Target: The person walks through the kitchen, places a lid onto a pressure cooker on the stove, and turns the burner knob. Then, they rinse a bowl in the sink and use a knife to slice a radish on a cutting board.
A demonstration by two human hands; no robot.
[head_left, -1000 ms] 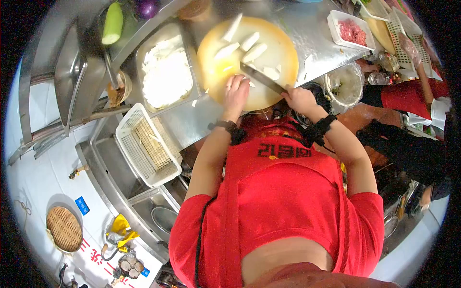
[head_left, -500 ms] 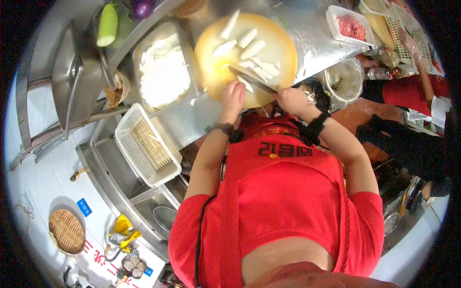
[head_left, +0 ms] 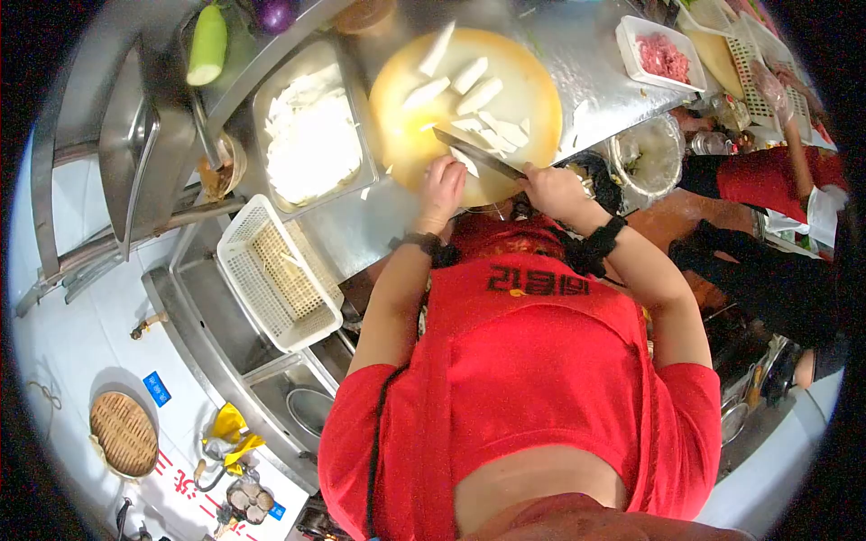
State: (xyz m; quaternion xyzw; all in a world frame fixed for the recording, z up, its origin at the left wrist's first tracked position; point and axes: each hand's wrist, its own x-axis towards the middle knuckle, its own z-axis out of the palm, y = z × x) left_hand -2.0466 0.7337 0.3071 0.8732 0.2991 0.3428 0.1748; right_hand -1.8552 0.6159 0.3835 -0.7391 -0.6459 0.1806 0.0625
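My right hand (head_left: 554, 191) is closed round the handle of a kitchen knife (head_left: 478, 153), whose blade lies slantwise over a round cutting board (head_left: 397, 68). Close to the blade, my left hand (head_left: 442, 187) has its fingers bent together on a white vegetable piece (head_left: 465, 162) at the board's near edge. Just past the knife lie several cut white slices (head_left: 501, 132). Longer white wedges (head_left: 478, 95) rest farther back on the board. To the left, a metal tray (head_left: 363, 135) holds a heap of white slices (head_left: 311, 135).
A white plastic basket (head_left: 317, 316) stands at the left below the counter. Minced meat (head_left: 663, 57) fills a white container (head_left: 631, 68) at the back right. A lined bucket (head_left: 667, 153) is right of the board. Another person's arm (head_left: 796, 149) reaches over a perforated basket (head_left: 749, 68).
Both hands and the knife stay in nearly the same place on the board. The view has shifted slightly. The other person's hand at the right has moved a little.
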